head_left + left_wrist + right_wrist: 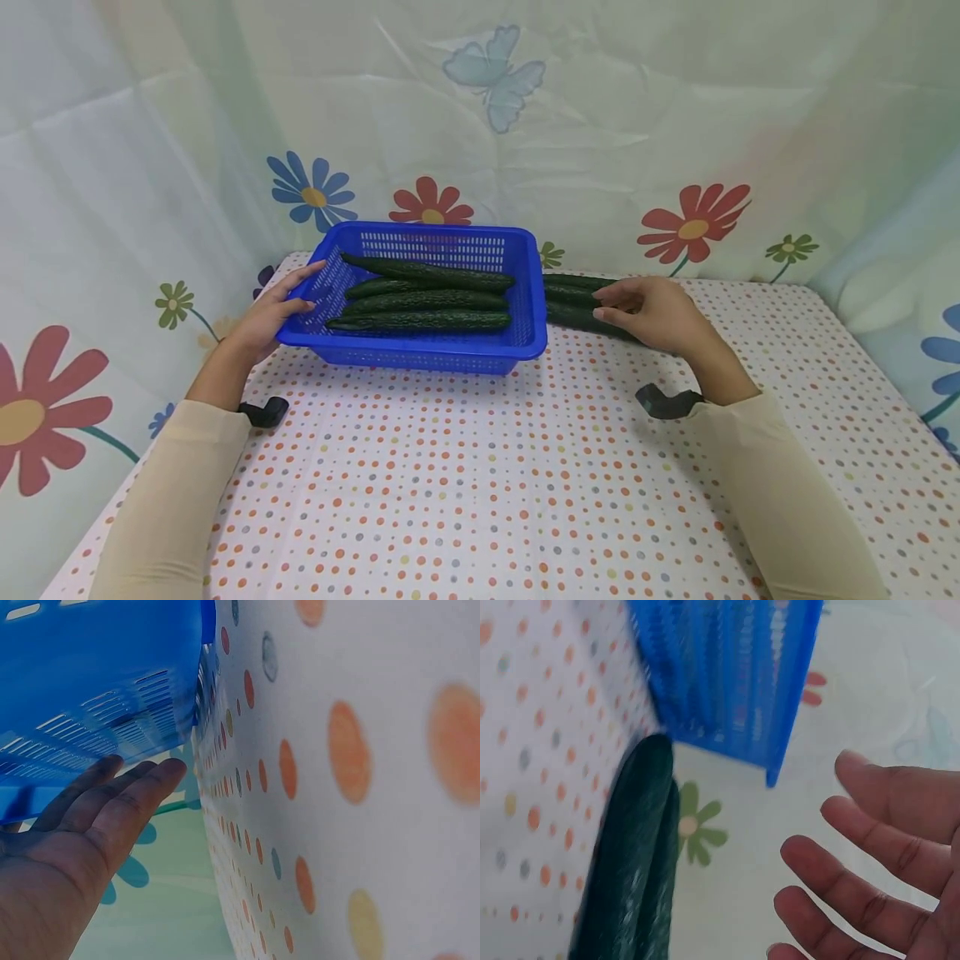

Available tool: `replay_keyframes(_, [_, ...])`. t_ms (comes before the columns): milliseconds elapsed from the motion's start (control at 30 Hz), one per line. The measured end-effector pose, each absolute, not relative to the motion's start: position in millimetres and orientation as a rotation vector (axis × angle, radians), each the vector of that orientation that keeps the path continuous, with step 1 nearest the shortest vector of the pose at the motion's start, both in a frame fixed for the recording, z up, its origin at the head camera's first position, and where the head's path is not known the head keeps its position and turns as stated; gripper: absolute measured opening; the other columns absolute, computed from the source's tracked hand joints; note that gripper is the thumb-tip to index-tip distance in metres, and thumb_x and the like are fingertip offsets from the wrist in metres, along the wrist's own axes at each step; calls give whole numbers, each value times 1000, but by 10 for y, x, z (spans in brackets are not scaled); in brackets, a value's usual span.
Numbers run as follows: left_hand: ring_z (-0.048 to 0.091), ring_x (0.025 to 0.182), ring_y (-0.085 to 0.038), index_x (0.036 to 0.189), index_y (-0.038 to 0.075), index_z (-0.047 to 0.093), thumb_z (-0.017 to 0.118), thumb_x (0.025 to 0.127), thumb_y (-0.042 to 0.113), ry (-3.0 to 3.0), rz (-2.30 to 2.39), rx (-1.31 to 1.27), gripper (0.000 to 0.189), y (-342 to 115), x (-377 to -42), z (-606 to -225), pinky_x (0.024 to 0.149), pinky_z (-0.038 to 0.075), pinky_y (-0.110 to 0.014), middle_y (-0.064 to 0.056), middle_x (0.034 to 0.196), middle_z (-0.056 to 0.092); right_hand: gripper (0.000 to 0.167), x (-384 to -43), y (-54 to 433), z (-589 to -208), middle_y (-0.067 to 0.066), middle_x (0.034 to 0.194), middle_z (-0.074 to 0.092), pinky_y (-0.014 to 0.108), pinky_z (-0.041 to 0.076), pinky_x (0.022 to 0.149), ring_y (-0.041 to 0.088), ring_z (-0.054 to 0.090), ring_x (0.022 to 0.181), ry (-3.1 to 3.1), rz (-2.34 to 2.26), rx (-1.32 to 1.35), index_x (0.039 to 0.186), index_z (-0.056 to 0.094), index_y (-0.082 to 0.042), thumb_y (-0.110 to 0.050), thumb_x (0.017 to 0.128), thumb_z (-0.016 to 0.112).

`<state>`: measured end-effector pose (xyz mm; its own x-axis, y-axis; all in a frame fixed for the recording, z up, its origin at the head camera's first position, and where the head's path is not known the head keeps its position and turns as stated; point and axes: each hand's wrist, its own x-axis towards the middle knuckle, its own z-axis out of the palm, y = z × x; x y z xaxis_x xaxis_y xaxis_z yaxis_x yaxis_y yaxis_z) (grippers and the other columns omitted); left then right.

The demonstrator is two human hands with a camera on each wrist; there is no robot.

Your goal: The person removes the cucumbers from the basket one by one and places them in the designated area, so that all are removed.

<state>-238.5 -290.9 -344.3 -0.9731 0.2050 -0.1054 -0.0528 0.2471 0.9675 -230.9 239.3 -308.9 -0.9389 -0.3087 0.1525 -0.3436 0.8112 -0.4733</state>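
Note:
A blue plastic basket (420,343) stands on the table with several long, dark green, bumpy cucumbers (427,300) lying lengthwise in it. My left hand (266,321) holds the basket's left end, a thumb and a finger over the rim. In the left wrist view, other fingers (127,814) extend along the outside of the slotted wall. More cucumbers (573,315) lie on the table right of the basket, partly hidden by it and by my right hand (648,312). That hand hovers over them with parted fingers and nothing in its grasp; the right wrist view shows a gap to the cucumbers (630,855).
A white cloth with coloured dots covers the table (450,483). Behind it hangs a pale curtain (585,125) with flowers and a butterfly, close to the back edge. Black wrist mounts (667,402) stick out from both sleeves.

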Motion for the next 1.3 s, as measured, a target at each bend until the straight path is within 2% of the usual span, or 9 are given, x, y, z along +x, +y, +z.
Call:
replay_keyframes(167, [17,147,-51,157,38,21,38,102,9,2293,1807,148,64,-2912,-2386,-3441,105,34,-63,-14,167,-3,36,-2255,2220,-3029,15,108,72,49,55,81,30,68,95,-2895,840,601,121,69,-7,-31,95,65])
replay_keyframes(400, [17,147,-51,156,38,21,38,102,9,2307,1810,154,64,-2912,-2387,-3440,106,34,-63,-13,167,-3,36,-2369,1895,-2757,15,111,73,49,55,86,30,68,100,-2935,840,752,121,69,-5,-29,94,66])
replay_keyframes(667, [17,148,-50,157,37,21,38,102,8,2298,1824,150,64,-2929,-2381,-3440,107,32,-64,-14,167,-2,38,-2825,1467,-2352,12,126,67,47,52,96,27,63,115,-3043,1082,828,126,67,-13,-33,94,65])
replay_keyframes(867, [16,148,-50,156,36,22,39,102,8,2297,1816,147,64,-2913,-2392,-3467,107,32,-64,-13,167,-2,46,-3210,1144,-2390,9,139,58,48,47,105,26,56,126,-3158,1338,823,134,61,-16,-34,93,66])
replay_keyframes(933, [17,148,-50,157,35,22,38,101,7,2299,1819,147,64,-2909,-2396,-3477,107,33,-64,-13,167,-1,47,-3316,1037,-2456,6,134,60,47,47,106,27,57,123,-3189,1374,787,135,60,-15,-34,93,67])
replay_keyframes(1033, [17,148,-49,157,33,22,38,101,6,2290,1829,178,65,-2885,-2406,-3490,107,33,-64,-12,167,0,46,-3459,907,-2566,6,114,63,44,50,99,28,57,108,-3235,1352,702,135,61,-15,-32,92,68])
replay_keyframes(1100, [18,148,-49,157,33,22,38,100,6,2279,1833,196,65,-2861,-2421,-3498,107,33,-65,-12,167,0,45,-3521,857,-2631,5,110,60,44,50,96,29,54,103,-3265,1319,631,134,62,-15,-31,92,68])
replay_keyframes(1167, [17,148,-49,157,33,22,38,100,6,2269,1836,205,65,-2842,-2432,-3503,107,33,-65,-11,167,-1,44,-3568,816,-2691,6,123,58,46,49,96,28,55,105,-3283,1286,574,134,62,-16,-30,93,68])
replay_keyframes(1300, [16,148,-49,156,35,23,39,100,6,2274,1833,191,65,-2830,-2446,-3508,108,31,-66,-10,167,-1,42,-3605,725,-2813,7,155,40,46,46,107,30,53,127,-3288,1290,549,134,63,-14,-25,93,67])
